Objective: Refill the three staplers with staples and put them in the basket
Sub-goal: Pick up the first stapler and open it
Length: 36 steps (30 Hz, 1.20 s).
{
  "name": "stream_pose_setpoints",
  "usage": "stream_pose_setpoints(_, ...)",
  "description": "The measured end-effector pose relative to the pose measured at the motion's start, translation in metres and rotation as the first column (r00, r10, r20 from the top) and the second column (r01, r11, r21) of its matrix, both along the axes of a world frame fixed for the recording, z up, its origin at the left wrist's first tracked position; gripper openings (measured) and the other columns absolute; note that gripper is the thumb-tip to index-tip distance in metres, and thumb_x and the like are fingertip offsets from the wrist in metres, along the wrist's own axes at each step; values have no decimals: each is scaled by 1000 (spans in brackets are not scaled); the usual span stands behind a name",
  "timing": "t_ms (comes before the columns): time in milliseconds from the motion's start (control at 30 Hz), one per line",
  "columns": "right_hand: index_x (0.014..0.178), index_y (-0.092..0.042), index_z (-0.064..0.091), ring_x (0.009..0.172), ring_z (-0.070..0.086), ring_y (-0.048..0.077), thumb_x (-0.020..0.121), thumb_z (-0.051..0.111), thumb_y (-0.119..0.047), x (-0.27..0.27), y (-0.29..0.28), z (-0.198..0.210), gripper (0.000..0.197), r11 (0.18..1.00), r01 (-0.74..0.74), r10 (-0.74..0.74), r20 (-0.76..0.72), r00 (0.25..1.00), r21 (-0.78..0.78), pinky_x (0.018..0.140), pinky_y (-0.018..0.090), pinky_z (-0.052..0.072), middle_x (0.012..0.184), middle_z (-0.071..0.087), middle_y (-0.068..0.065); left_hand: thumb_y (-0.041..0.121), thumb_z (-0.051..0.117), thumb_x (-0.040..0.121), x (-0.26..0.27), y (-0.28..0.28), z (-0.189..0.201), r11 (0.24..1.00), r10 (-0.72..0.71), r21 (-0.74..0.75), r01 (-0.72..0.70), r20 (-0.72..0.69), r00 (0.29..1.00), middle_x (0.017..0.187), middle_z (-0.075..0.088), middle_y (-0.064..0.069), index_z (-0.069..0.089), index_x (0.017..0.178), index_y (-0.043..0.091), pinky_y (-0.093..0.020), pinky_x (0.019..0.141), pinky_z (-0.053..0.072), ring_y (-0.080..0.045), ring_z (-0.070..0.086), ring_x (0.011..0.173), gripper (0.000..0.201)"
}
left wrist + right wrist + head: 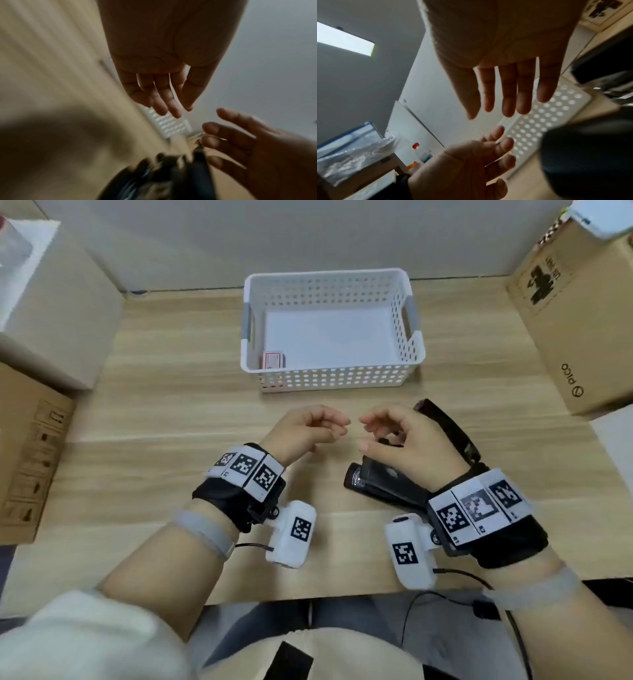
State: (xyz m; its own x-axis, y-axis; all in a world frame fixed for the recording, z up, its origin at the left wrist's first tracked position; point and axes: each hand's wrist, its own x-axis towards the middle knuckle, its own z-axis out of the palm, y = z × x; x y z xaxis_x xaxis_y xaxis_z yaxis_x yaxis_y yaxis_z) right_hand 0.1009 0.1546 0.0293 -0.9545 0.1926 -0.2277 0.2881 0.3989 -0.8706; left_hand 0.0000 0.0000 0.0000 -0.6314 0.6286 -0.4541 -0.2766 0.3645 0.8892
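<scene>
Stapler [383, 482], seemingly hinged open, lies under loose, empty right hand [407, 446]; left hand [305, 429] likewise.

Beyond both hands stands a white basket [330, 378] with rows of round holes and grey handle edges, holding a small white box [274, 360] with red print; under the right hand [407, 440] lies a glossy black stapler [376, 479]; beneath both hands the table [164, 419] is pale wood grain; each wrist wears black-and-white square-patterned tags [245, 470]; brown cardboard boxes [579, 313] stand far to either side.
</scene>
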Motion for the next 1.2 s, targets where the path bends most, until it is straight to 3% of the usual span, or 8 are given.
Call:
stream_pose_setpoints(133,101,-31,55,95,54,9,68,78,-18,15,1,-18,43,987,-117,99,160,982,110,75,5,37,102,56,-5,-22,50,73,17,2,-32,980,-164,-113,164,12,986,80,54,7,55,113,-4,-7,67,40,-1,48,72,44)
stream_pose_setpoints(333,114,-24,57,103,58,15,66,78,-17,22,-2,-38,53,962,-115,61,218,974,249,89,30,46,111,62,-2,-13,66,66,21,16,-47,944,-290,-188,270,-92,952,88,52,-1,55,109,26,-16,74,36,-16,41,82,59)
stream_pose_setpoints(467,109,-27,60,100,59,15,67,76,-15,13,-14,-38,47,961,-120,78,173,982,250,87,31,47,109,64,-3,-12,71,62,22,12,-47,956,-231,-215,202,-121,965,78,51,7,63,103,6,-3,64,36,1,45,68,45)
stream_pose_setpoints(600,108,-29,61,102,59,17,67,75,-17,-9,-38,-40,45,943,-224,193,145,970,246,90,34,47,109,66,-5,-5,78,57,15,-8,-44,948,-196,-291,128,-217,956,76,50,4,57,75,16,-27,70,39,-20,49,81,34)
stream_pose_setpoints(767,109,-25,61,101,58,18,68,76,-18,-39,-74,-38,45,926,-309,299,79,951,216,84,28,42,109,65,-5,0,79,59,1,-49,-40,922,-99,-386,-24,-295,950,71,42,13,55,76,15,-12,59,33,-17,45,79,33)
stream_pose_setpoints(933,98,-23,63,97,60,16,61,77,-7,-48,-94,-28,43,981,-190,192,-76,978,31,89,32,48,96,63,-12,1,81,58,-9,-80,-51,923,36,-354,-148,-305,952,74,48,14,65,85,16,0,57,34,0,46,67,35)
stream_pose_setpoints(1033,81,-32,54,82,55,5,61,78,-4,-45,-91,-22,41,990,-114,103,-131,986,-82,78,19,46,82,56,-19,-3,80,58,-11,-86,-59,928,92,-321,-189,-295,951,80,54,11,68,90,19,-12,70,41,-8,54,73,41)
stream_pose_setpoints(1200,74,-29,50,71,52,13,63,77,-14,-27,-67,-13,33,975,29,-79,-221,972,-222,72,28,46,74,53,-6,-3,79,60,-9,-85,-60,922,135,-316,-224,-279,951,85,60,7,69,91,20,-18,75,44,-12,58,79,40)
